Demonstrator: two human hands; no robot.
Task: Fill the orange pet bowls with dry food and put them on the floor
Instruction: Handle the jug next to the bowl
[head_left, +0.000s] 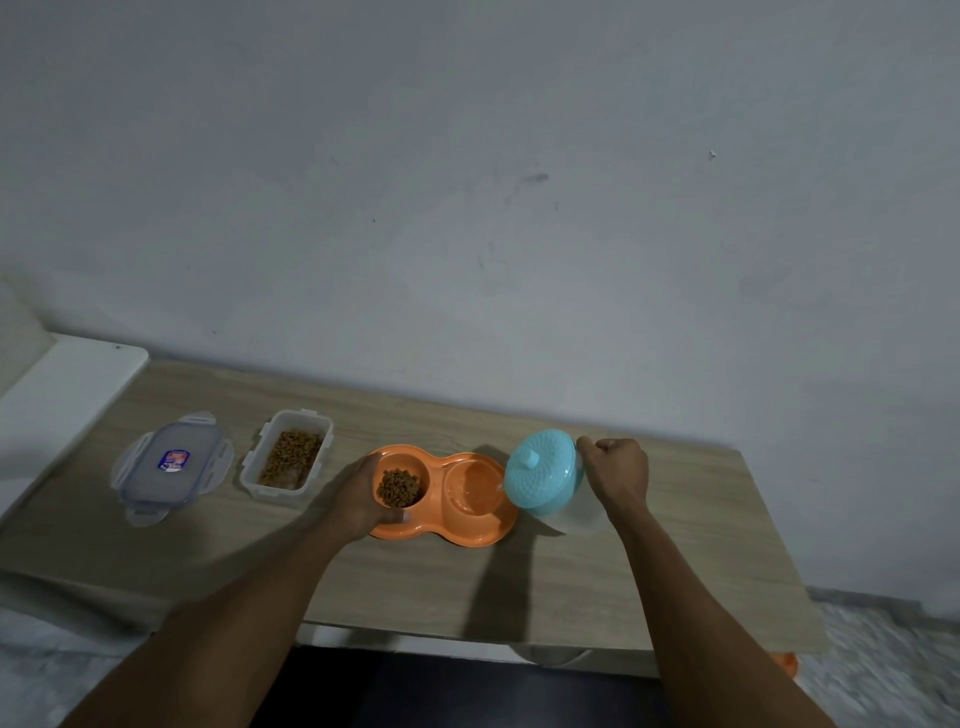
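A: Left to right, what's on the table (519, 582)?

B: A lid (171, 465) lying flat, then the open tub (288, 454) of kibble, then the orange bowls (441, 499), a twin dish near the middle. The left well holds kibble (399, 487); the right well looks wet, not yet filled with food.

A: And the hands?

B: The left hand (363, 499) grips the dish's left end, fingers curled under the rim, thumb at the front edge. The right hand (618, 473) is clenched on the jug (553, 480), a clear one with a teal lid, tipped toward the right well.

A: How should the pour go?

B: I'd judge: hold the dish down firmly, keep the spout over the well's centre, tilt slowly so nothing runs across to the kibble. Level the jug before drawing it away.

A: The surface?

B: Pale wood-look top, flat, set against a plain grey wall (467, 182) with a few scuffs. A white ledge (67, 384) sits at far left. The floor (883, 670), marbled, shows below at the right, clear enough there to take the dish.
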